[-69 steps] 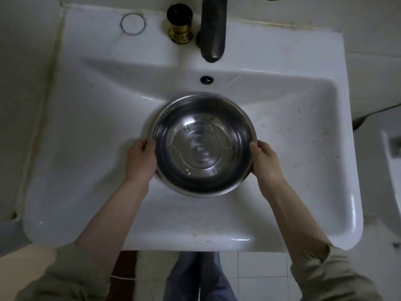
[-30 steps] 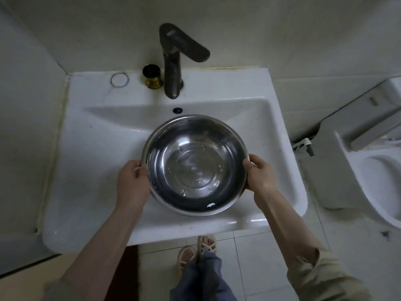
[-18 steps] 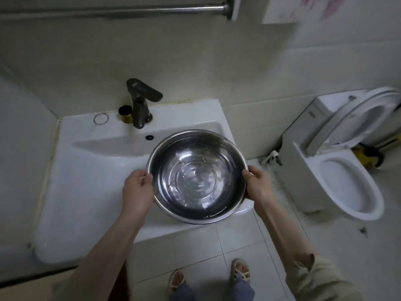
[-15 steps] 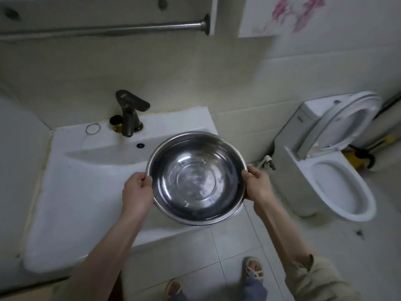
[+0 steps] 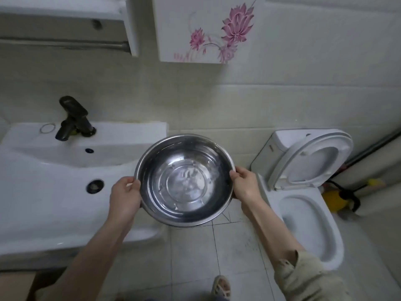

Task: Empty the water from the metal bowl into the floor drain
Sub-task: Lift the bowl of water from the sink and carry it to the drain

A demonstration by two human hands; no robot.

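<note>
A round metal bowl (image 5: 185, 181) with shallow water in it is held level in the air, past the right end of the sink and above the tiled floor. My left hand (image 5: 125, 196) grips its left rim and my right hand (image 5: 245, 185) grips its right rim. No floor drain is visible in this view.
The white sink (image 5: 43, 192) with a dark faucet (image 5: 71, 118) is at the left. A toilet (image 5: 308, 213) with its lid up stands at the right. Tiled floor (image 5: 208, 253) lies between them. A yellow object (image 5: 332, 198) sits by the far right wall.
The bowl was lifted out of the sink basin and carried to the right, off the sink's edge. My view turned right, so the toilet and wall cabinet came into view.
</note>
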